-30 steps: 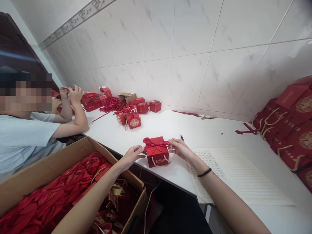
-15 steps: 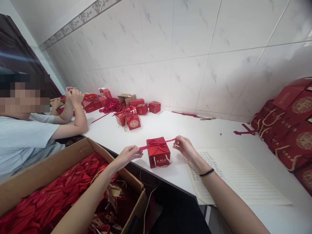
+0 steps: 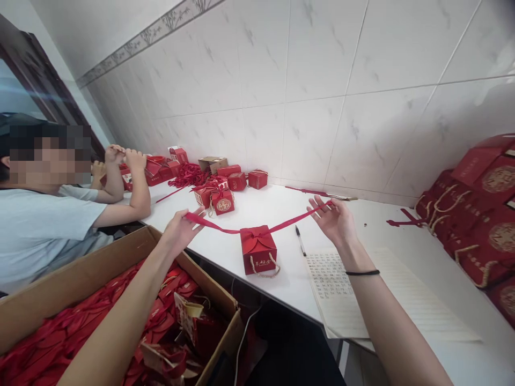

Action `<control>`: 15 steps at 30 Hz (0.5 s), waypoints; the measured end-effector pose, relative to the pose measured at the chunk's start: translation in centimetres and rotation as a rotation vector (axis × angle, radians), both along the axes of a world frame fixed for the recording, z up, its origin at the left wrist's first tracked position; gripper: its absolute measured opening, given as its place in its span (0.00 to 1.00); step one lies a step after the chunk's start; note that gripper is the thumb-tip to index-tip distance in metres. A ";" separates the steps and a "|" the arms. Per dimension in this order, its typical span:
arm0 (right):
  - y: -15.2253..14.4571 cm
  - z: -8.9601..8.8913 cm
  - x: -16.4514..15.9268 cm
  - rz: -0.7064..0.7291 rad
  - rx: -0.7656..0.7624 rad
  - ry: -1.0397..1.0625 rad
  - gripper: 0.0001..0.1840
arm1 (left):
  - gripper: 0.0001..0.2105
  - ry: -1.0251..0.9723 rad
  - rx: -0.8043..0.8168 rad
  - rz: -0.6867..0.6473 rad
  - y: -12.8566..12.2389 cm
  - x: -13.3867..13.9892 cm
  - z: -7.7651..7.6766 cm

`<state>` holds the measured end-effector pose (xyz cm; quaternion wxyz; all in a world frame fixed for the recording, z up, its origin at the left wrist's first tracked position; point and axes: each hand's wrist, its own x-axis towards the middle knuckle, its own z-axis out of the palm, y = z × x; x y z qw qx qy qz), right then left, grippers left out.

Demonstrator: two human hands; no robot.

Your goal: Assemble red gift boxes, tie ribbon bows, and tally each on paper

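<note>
A small red gift box (image 3: 259, 254) with a twisted cord handle and gold lettering stands upright near the table's front edge. A red ribbon (image 3: 289, 221) crosses its top, with no bow loops showing there. Left of the box, my left hand (image 3: 179, 230) pinches one ribbon end between thumb and fingers. The other end is in my right hand (image 3: 333, 219), pinched at thumb and forefinger, the other fingers spread. Both ribbon halves slope up from the box to my raised hands.
An open cardboard carton (image 3: 161, 236) full of red boxes stands at the lower left. A pen (image 3: 300, 240) and written paper (image 3: 386, 300) lie at right. Red boxes (image 3: 475, 214) are stacked far right. A co-worker (image 3: 52, 225) sits at left, near a ribbon pile (image 3: 193, 174).
My hands have moved apart and upward, each with its ribbon end. The bow on top of the box has come undone, and the ribbon now runs out long to both sides.
</note>
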<state>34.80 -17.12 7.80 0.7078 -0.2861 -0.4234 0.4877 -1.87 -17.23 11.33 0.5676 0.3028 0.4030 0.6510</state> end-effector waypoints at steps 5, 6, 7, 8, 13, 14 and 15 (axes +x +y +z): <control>-0.7 6.1 -2.4 0.104 0.141 0.018 0.15 | 0.08 -0.103 0.233 -0.109 0.4 5.6 4.9; -1.0 7.0 -2.9 0.106 0.159 -0.009 0.15 | 0.09 -0.106 0.265 -0.141 0.3 6.7 5.5; -1.1 7.8 -3.4 0.103 0.172 -0.044 0.15 | 0.09 -0.097 0.291 -0.173 0.3 7.8 6.0; -1.3 8.4 -3.8 0.098 0.181 -0.077 0.16 | 0.10 -0.077 0.316 -0.211 0.2 8.7 6.4; -2.1 9.6 -4.5 0.096 0.210 -0.154 0.22 | 0.10 0.031 0.442 -0.385 -0.7 11.7 6.8; -2.5 9.7 -4.3 0.093 0.220 -0.169 0.22 | 0.10 0.039 0.453 -0.404 -0.9 11.8 6.9; -2.9 9.9 -4.1 0.098 0.233 -0.190 0.21 | 0.12 0.042 0.460 -0.416 -1.0 11.7 7.0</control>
